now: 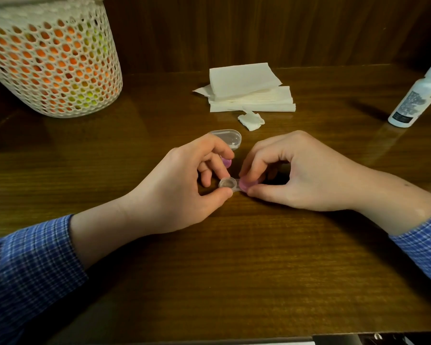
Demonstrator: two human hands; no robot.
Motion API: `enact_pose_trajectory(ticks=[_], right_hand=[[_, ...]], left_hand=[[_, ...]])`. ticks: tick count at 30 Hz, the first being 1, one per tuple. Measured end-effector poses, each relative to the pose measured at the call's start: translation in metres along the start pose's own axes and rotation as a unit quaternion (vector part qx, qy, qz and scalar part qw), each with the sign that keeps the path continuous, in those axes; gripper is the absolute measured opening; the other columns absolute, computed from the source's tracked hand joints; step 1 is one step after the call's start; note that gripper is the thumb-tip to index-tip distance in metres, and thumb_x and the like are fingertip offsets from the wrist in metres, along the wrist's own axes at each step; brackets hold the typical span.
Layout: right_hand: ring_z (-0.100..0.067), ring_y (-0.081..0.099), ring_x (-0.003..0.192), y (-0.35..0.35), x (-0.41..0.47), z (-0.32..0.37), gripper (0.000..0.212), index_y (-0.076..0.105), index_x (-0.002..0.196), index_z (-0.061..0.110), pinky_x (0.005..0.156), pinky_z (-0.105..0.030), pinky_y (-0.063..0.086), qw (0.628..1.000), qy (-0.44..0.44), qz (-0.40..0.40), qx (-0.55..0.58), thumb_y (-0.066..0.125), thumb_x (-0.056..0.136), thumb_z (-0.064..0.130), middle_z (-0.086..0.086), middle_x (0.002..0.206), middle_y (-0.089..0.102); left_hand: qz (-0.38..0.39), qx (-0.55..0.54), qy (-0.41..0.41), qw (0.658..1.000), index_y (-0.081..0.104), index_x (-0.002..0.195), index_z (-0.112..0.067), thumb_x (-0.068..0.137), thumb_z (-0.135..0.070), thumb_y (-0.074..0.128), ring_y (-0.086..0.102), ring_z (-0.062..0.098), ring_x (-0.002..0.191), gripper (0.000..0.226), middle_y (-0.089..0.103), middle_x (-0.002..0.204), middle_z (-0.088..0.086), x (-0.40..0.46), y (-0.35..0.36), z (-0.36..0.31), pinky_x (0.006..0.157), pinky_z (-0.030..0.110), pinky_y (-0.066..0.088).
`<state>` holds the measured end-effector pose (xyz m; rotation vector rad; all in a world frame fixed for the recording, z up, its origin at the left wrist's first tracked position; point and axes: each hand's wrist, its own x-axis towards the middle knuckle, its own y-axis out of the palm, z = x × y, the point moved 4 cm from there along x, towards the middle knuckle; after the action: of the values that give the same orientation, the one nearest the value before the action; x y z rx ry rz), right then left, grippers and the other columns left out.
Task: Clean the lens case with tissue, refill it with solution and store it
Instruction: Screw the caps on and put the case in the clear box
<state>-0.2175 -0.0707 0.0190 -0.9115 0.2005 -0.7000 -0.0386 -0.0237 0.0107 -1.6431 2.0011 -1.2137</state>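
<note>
A small clear lens case (228, 184) lies on the wooden table between my hands. Its left well is uncovered. My left hand (184, 185) pinches that left well between thumb and fingertips. My right hand (291, 173) grips a pink cap (245, 184) sitting on the case's right well. A second pink cap (226, 162) shows behind my left fingers, partly hidden. A crumpled tissue scrap (251, 121) lies a little further back, in front of a stack of white tissues (249, 89). The white solution bottle (419, 95) stands at the far right.
A clear oval container (229, 137) rests just beyond my left fingers. A white perforated basket (52, 58) with orange and green contents stands at the back left. A wooden panel rises behind the table.
</note>
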Motion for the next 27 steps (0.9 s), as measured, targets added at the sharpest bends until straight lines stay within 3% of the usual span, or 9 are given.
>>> enact_pose_trajectory(ticks=[5, 10, 13, 17, 19, 24, 27], right_hand=[[-0.005, 0.066, 0.087, 0.0035, 0.0017, 0.0023, 0.015, 0.076, 0.077, 0.029, 0.077, -0.024, 0.054, 0.999, 0.003, -0.041, -0.028, 0.082, 0.077, 0.043, 0.015, 0.086, 0.069], [-0.008, 0.071, 0.096, -0.0001, -0.0001, 0.0034, 0.006, 0.079, 0.085, 0.024, 0.083, -0.03, 0.059, 1.0, -0.014, -0.004, -0.024, 0.081, 0.083, 0.028, 0.012, 0.097, 0.074], [-0.005, 0.071, 0.092, 0.0001, 0.0007, 0.0029, 0.006, 0.078, 0.083, 0.027, 0.081, -0.029, 0.059, 1.0, -0.004, -0.008, -0.024, 0.082, 0.082, 0.032, 0.015, 0.091, 0.074], [-0.003, 0.066, 0.084, 0.0037, 0.0018, 0.0043, 0.019, 0.072, 0.074, 0.029, 0.072, -0.015, 0.045, 0.998, 0.006, -0.044, -0.051, 0.082, 0.078, 0.045, 0.018, 0.081, 0.067], [-0.005, 0.067, 0.087, 0.0038, 0.0016, 0.0056, 0.021, 0.071, 0.072, 0.027, 0.075, -0.017, 0.047, 0.998, 0.001, -0.04, -0.048, 0.08, 0.078, 0.045, 0.015, 0.086, 0.069], [-0.008, 0.072, 0.093, 0.001, -0.0014, 0.0064, 0.012, 0.075, 0.076, 0.022, 0.081, -0.026, 0.058, 1.0, -0.014, -0.006, -0.022, 0.082, 0.086, 0.021, 0.011, 0.094, 0.075], [-0.008, 0.071, 0.091, 0.0013, -0.0009, 0.0058, 0.01, 0.076, 0.077, 0.023, 0.083, -0.03, 0.059, 1.0, -0.008, -0.003, -0.03, 0.082, 0.085, 0.025, 0.012, 0.091, 0.074]], left_hand=[[-0.001, -0.001, 0.0, 1.0, 0.061, 0.122, -0.017, 0.082, -0.019, 0.083, 0.065, 0.017, 0.075, 0.045, 0.071, 0.093, -0.012, 0.0001, 0.0, 0.0004, 0.06, 0.017, 0.052], [-0.002, -0.004, -0.006, 1.0, 0.061, 0.122, -0.018, 0.082, -0.019, 0.084, 0.064, 0.016, 0.075, 0.046, 0.071, 0.092, -0.012, 0.0002, 0.0001, 0.0014, 0.06, 0.017, 0.052], [-0.001, -0.005, -0.005, 1.0, 0.061, 0.121, -0.019, 0.081, -0.019, 0.084, 0.065, 0.015, 0.075, 0.045, 0.071, 0.092, -0.013, 0.0001, -0.0002, 0.0015, 0.06, 0.016, 0.051], [0.001, -0.005, -0.008, 1.0, 0.061, 0.121, -0.019, 0.082, -0.019, 0.084, 0.065, 0.015, 0.076, 0.045, 0.072, 0.093, -0.013, 0.0003, 0.0001, 0.0016, 0.062, 0.015, 0.05], [0.0, -0.007, -0.007, 1.0, 0.062, 0.121, -0.019, 0.082, -0.019, 0.084, 0.065, 0.014, 0.076, 0.045, 0.072, 0.092, -0.013, 0.0004, 0.0001, 0.0016, 0.062, 0.014, 0.05], [0.002, -0.008, -0.006, 1.0, 0.061, 0.121, -0.019, 0.082, -0.018, 0.084, 0.065, 0.015, 0.077, 0.046, 0.072, 0.092, -0.013, 0.0004, 0.0001, 0.002, 0.06, 0.015, 0.05], [0.001, -0.006, -0.004, 1.0, 0.061, 0.121, -0.018, 0.082, -0.019, 0.084, 0.065, 0.015, 0.077, 0.046, 0.072, 0.093, -0.012, 0.0001, 0.0002, 0.0019, 0.061, 0.016, 0.05]])
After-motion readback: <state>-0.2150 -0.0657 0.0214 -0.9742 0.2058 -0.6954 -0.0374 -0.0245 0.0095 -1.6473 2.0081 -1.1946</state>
